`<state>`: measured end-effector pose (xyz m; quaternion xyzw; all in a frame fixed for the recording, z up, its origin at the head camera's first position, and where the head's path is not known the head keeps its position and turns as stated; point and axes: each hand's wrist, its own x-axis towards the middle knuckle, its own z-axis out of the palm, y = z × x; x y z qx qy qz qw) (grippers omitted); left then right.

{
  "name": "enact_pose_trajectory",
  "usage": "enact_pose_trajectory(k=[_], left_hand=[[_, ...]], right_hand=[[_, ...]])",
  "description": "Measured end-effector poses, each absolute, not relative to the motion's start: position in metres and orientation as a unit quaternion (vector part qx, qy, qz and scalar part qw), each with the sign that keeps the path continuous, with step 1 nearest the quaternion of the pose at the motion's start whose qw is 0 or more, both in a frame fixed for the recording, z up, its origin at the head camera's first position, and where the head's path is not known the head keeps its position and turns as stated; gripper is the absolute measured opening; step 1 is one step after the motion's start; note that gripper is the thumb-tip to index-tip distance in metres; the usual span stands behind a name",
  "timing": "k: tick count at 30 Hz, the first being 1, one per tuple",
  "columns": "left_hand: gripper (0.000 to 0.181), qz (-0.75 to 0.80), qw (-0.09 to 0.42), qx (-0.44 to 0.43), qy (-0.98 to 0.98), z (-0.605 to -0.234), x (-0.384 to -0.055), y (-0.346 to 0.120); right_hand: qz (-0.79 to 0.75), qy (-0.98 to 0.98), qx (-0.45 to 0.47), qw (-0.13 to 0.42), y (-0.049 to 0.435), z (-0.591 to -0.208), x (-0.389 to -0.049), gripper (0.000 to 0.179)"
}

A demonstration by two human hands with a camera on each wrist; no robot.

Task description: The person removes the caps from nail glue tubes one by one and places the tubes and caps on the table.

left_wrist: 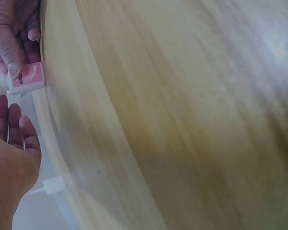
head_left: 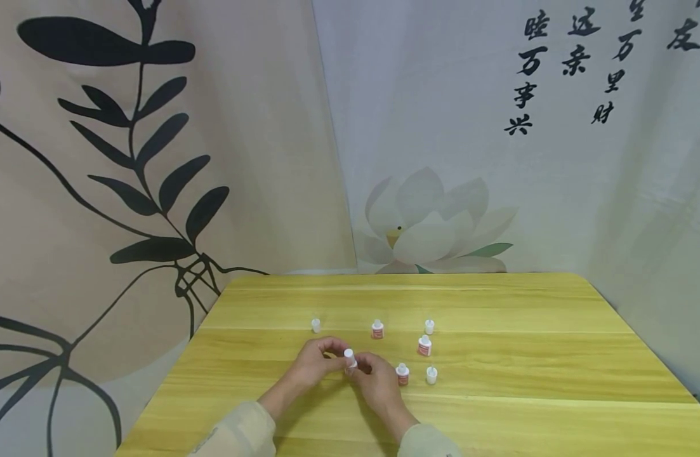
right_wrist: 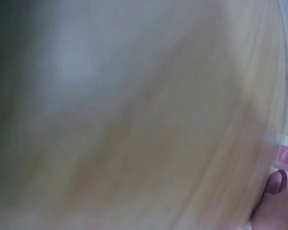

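Observation:
In the head view both hands meet at a small white bottle with a white cap (head_left: 350, 354), held near the table's middle. My right hand (head_left: 378, 384) grips the bottle body; its pink label (left_wrist: 31, 74) shows in the left wrist view, thumb pressed on it. My left hand (head_left: 312, 365) has thumb and index finger at the cap, pinching it, while its other fingers (left_wrist: 14, 124) stretch out loosely. Part of that pinch lies outside the left wrist view. At the right wrist view's edge, the pink label (right_wrist: 286, 157) and some fingers (right_wrist: 273, 182) show.
Similar bottles with red labels stand at the back (head_left: 377, 330), to the right (head_left: 424, 346) and beside my right hand (head_left: 403, 375). Loose white caps lie at the left (head_left: 315, 325), back right (head_left: 429, 327) and near right (head_left: 431, 376) of the wooden table (head_left: 527, 355). A printed curtain hangs behind.

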<state>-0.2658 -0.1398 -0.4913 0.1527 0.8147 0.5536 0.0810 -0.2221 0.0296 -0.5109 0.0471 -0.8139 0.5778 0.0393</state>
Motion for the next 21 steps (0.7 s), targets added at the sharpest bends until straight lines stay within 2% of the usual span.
enact_pose_trajectory(k=[10,21], left_hand=[[0.021,0.553,0.089,0.147,0.815,-0.4931,-0.2672,-0.1412],[0.026,0.544,0.088,0.149,0.821,-0.4938,-0.267,-0.1414]], right_hand=[[0.574,-0.817,0.04,0.04,0.0293,-0.5126,-0.223,0.024],[0.583,-0.811,0.041,0.039,0.0286,-0.5127,-0.2227,0.021]])
